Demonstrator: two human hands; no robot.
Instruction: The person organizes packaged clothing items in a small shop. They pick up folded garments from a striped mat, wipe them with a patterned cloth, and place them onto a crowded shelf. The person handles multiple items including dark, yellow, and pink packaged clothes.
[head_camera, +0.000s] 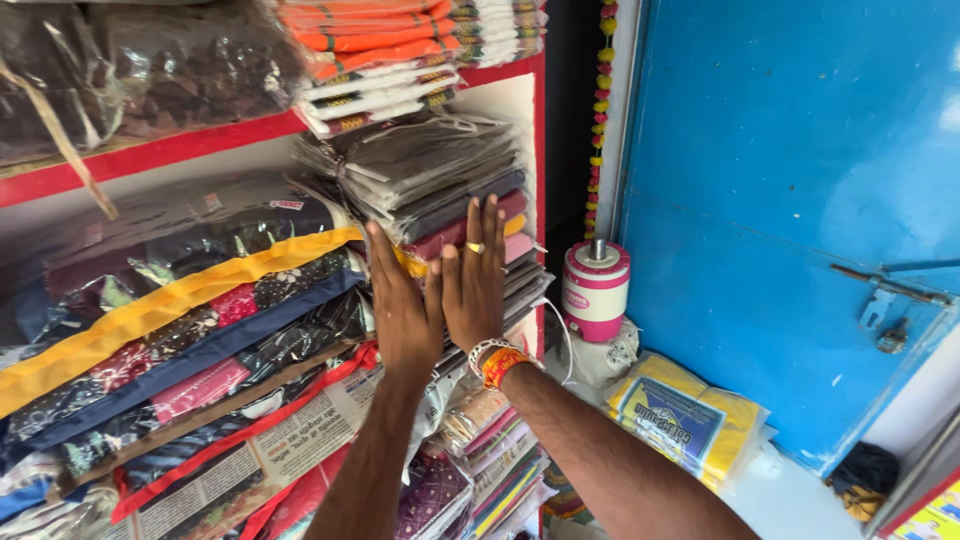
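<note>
Bright daylight floods in from the right, washing the blue door pale; plastic-wrapped cloth packs glint with glare; shelf recesses stay dim, edges slightly soft.

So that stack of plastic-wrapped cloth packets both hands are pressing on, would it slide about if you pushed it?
Probably. The packets are wrapped in glossy film, so they likely slip over one another. Their edges already sit uneven and fanned, which suggests the stack shifts easily. Each looks thin and floppy, so one would likely sag when lifted. The left hand and right hand lie flat against its front.
</note>
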